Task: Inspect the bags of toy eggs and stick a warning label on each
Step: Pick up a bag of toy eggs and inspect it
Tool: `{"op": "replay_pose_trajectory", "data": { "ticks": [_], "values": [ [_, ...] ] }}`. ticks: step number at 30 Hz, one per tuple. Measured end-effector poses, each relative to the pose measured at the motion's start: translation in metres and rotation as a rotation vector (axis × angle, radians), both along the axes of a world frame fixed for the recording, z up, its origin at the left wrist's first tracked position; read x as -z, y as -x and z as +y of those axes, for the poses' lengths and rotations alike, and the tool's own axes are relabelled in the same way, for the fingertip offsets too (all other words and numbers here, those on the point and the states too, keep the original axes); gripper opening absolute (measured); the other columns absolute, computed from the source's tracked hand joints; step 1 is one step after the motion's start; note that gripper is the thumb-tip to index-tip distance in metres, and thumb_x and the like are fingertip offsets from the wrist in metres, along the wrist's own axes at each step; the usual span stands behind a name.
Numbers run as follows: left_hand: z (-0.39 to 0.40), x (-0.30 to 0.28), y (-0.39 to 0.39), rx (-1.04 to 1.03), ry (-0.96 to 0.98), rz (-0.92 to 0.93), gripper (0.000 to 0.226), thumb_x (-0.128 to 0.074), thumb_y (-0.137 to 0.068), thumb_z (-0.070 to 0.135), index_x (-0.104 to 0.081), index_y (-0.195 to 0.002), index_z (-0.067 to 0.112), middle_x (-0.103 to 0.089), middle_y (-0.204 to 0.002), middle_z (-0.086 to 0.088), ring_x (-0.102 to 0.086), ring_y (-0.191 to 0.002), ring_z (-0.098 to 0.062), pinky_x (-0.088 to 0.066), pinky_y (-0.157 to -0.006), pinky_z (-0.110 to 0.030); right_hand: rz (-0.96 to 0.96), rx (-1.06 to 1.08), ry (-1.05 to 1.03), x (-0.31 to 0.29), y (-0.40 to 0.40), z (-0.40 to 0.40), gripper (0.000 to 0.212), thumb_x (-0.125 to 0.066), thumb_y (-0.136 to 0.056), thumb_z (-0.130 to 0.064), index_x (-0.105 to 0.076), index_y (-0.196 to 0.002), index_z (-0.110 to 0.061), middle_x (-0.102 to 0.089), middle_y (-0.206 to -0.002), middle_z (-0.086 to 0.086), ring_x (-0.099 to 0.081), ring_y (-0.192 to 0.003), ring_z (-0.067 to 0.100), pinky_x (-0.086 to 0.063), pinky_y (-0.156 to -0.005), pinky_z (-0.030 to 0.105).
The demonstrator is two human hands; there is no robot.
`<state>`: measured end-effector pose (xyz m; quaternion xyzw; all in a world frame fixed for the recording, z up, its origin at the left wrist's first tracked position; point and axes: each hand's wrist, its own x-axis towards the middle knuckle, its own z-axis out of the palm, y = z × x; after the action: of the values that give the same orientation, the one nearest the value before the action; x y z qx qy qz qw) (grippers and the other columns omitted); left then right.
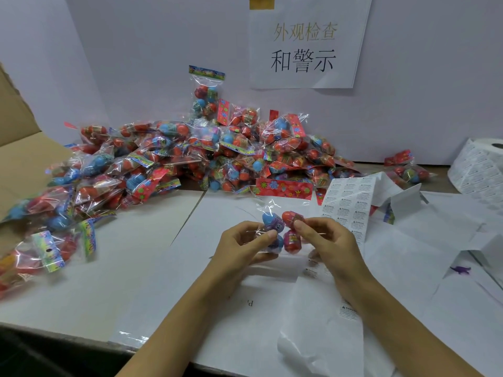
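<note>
Both hands are holding one clear bag of toy eggs [281, 232] just above the white surface [141, 268]. The left hand [242, 247] is closing its grip on the bag's left side, thumb on top and fingers curling underneath. The right hand [330, 242] is pinching the right side, its thumb pressing on a red egg. Blue and red eggs are showing through the plastic between the two thumbs, and the bag's crinkled top edge is sticking up behind them.

Just right of the held bag, a strip of warning labels [347, 205] is lying printed side up — its lower end is passing under the right hand. Loose sheets of white backing paper [321, 336] are trailing toward the near edge. A big label roll [479, 170] is sitting at the far right, and a small purple toy figure [460, 269] is lying on paper nearby.

Behind the hands, a heap of bagged eggs [206, 156] is spreading across the surface, spilling left into an open cardboard box [24, 148]. A paper sign [304, 44] with printed characters is hanging on the wall behind.
</note>
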<state>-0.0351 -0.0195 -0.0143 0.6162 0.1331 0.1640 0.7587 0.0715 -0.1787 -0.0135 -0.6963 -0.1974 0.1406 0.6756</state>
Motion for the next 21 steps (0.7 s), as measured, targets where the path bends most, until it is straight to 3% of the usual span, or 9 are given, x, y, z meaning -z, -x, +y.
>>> {"op": "replay_pose_trajectory", "data": {
  "ticks": [3,5,7,10,12,15,18,21],
  "values": [
    [0.002,0.001,0.001,-0.071,-0.008,-0.009,0.048,-0.091,-0.072,0.034,-0.072,-0.109,0.010,-0.075,-0.103,-0.017,-0.076,-0.095,-0.031,-0.062,-0.079,-0.034,-0.071,0.100,-0.017,0.002,-0.003,-0.003,0.042,-0.084,-0.066,-0.049,-0.063,-0.087,-0.020,-0.054,-0.075,-0.004,-0.050,-0.065,0.010,-0.044,-0.059,0.025],
    [0.002,0.002,0.001,-0.075,-0.010,-0.017,0.044,-0.091,-0.071,0.032,-0.072,-0.105,0.013,-0.074,-0.104,-0.015,-0.076,-0.096,-0.032,-0.063,-0.080,-0.036,-0.108,0.029,-0.025,0.004,-0.002,-0.003,0.027,-0.083,-0.077,-0.036,-0.064,-0.078,-0.017,-0.057,-0.067,-0.005,-0.050,-0.061,0.009,-0.043,-0.056,0.022],
    [0.000,0.002,0.001,-0.037,-0.014,-0.043,0.043,-0.092,-0.070,0.032,-0.072,-0.104,0.014,-0.074,-0.104,-0.014,-0.075,-0.099,-0.032,-0.062,-0.081,-0.038,-0.096,-0.071,-0.017,0.002,0.002,-0.001,0.022,-0.077,-0.079,-0.043,-0.071,-0.080,-0.022,-0.071,-0.073,-0.006,-0.062,-0.068,0.008,-0.048,-0.056,0.022],
    [-0.003,0.002,0.002,0.025,-0.022,-0.059,0.038,-0.088,-0.076,0.033,-0.075,-0.107,0.015,-0.073,-0.109,-0.014,-0.073,-0.102,-0.028,-0.062,-0.082,-0.041,-0.060,-0.151,0.017,0.001,0.007,0.001,0.039,-0.075,-0.069,-0.056,-0.074,-0.095,-0.027,-0.076,-0.095,-0.009,-0.070,-0.092,0.006,-0.058,-0.066,0.026],
    [-0.003,0.001,0.003,0.056,-0.040,-0.043,0.030,-0.082,-0.083,0.033,-0.078,-0.107,0.015,-0.075,-0.110,-0.012,-0.072,-0.104,-0.024,-0.062,-0.081,-0.041,-0.062,-0.137,0.033,0.001,0.007,0.001,0.045,-0.082,-0.067,-0.048,-0.070,-0.105,-0.026,-0.075,-0.101,-0.011,-0.069,-0.099,0.004,-0.060,-0.076,0.030],
    [-0.003,0.001,0.002,0.033,-0.077,-0.040,0.025,-0.076,-0.086,0.031,-0.080,-0.102,0.012,-0.077,-0.103,-0.009,-0.071,-0.098,-0.016,-0.060,-0.077,-0.035,-0.057,-0.082,0.030,0.005,0.003,0.000,0.034,-0.086,-0.077,-0.024,-0.070,-0.107,-0.022,-0.075,-0.103,-0.004,-0.071,-0.099,0.010,-0.059,-0.082,0.031],
    [-0.001,0.003,0.001,-0.124,-0.140,-0.022,0.014,-0.079,-0.090,0.022,-0.079,-0.101,0.015,-0.076,-0.099,-0.008,-0.071,-0.095,-0.020,-0.060,-0.072,-0.031,0.045,-0.074,-0.064,0.005,-0.001,0.001,0.019,-0.073,-0.090,-0.008,-0.071,-0.106,-0.018,-0.077,-0.105,0.005,-0.074,-0.095,0.016,-0.059,-0.072,0.026],
    [0.004,0.002,-0.001,-0.226,-0.137,0.062,0.029,-0.081,-0.085,0.027,-0.073,-0.113,0.025,-0.072,-0.110,-0.004,-0.073,-0.099,-0.024,-0.062,-0.073,-0.030,0.209,-0.111,-0.153,0.003,-0.005,0.001,0.020,-0.058,-0.096,-0.004,-0.072,-0.107,-0.011,-0.078,-0.099,0.011,-0.075,-0.094,0.024,-0.062,-0.073,0.030]
  ]
}}
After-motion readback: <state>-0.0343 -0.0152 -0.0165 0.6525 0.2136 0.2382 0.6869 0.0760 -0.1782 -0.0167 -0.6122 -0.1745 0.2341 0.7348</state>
